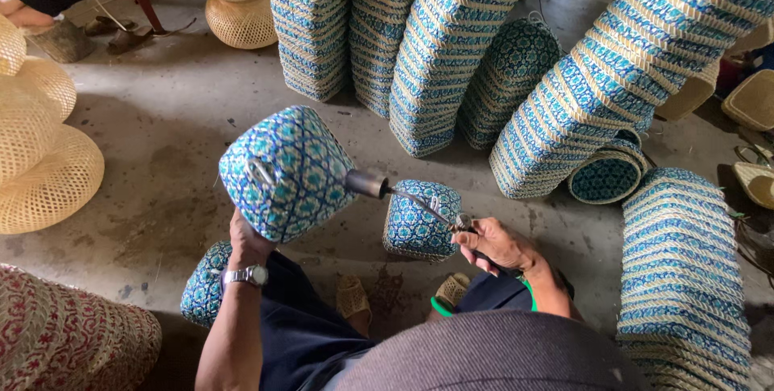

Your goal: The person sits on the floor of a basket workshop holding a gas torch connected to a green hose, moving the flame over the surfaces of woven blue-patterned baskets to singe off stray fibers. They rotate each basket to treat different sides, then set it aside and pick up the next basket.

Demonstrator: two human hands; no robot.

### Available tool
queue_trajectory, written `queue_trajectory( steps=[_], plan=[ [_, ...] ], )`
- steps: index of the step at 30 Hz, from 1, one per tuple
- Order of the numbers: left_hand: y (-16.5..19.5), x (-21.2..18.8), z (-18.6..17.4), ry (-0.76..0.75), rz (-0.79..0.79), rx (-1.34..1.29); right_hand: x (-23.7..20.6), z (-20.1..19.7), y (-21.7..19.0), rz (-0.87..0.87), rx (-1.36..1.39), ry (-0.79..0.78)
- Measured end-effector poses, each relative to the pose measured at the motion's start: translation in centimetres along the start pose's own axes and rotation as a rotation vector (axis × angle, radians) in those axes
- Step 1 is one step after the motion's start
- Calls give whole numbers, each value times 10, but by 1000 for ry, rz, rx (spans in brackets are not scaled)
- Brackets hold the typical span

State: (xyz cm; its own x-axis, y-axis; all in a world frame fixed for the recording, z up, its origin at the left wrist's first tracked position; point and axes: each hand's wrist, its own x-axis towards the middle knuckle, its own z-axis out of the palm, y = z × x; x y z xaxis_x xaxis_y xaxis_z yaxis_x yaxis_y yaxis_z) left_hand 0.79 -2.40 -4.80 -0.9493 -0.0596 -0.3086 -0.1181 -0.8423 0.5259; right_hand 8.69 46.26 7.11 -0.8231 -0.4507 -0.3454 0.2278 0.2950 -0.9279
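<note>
Left hand [246, 239] held the blue-patterned woven basket [286, 172] from below, fingers wrapped on its underside, raised above the lap. Right hand [498, 244] had fingers closed around a torch tool [419, 205], its metal nozzle just beside the basket's side. A second small blue basket [421, 219] sat on the concrete floor [161, 157] under the tool. Stacks of blue baskets [451, 44] stood behind.

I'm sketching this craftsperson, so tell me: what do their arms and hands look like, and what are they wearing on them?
Both forearms are bare, with no gloves. The left hand has a silver metal wristwatch with a pale dial on its wrist. The right hand wears nothing; no ring shows. Near the right elbow lies a dark garment edge with green trim.
</note>
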Motion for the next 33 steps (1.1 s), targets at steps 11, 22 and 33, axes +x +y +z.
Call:
queue_trajectory(
  steps=[11, 22, 33],
  plan=[
    [-38, -1, 35, -164, 149, -132, 25, 24, 46, -14, 31, 69],
    [-44, 1, 31, -4, 296, -64, 27, 27, 36, -124, 59, 75],
    [4, 7, 15, 93, 560, 225, 21, 19, 22, -77, 170, -24]
  ],
)
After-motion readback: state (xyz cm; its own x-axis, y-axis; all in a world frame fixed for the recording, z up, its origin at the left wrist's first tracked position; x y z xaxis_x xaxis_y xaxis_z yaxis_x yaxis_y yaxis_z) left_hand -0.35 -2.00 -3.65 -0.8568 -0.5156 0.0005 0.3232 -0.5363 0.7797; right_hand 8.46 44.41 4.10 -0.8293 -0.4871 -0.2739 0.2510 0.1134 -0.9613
